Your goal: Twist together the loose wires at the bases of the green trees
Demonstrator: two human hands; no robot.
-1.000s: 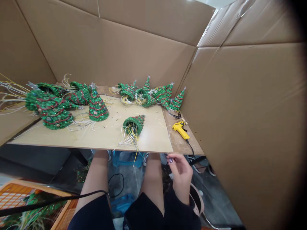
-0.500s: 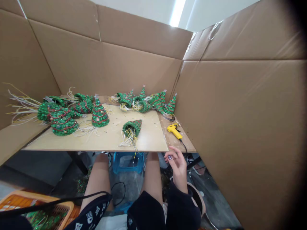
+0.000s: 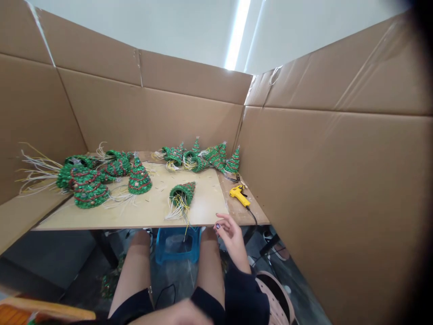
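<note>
- Right hand (image 3: 232, 239): half open, empty, just beside the front edge of the wooden board (image 3: 206, 212)
- Left hand (image 3: 172, 314): blurred above the lap, grip impossible to tell
- Green tinsel tree cone (image 3: 182, 193): on its side on the board, near the right hand
- Yellow glue gun (image 3: 238, 196): farther right

Nothing readable on this one, folks! Not a word, number or logo can be made out, not on the yellow hot glue gun (image 3: 237, 195), and not on the cardboard walls (image 3: 324, 212) around the table.
</note>
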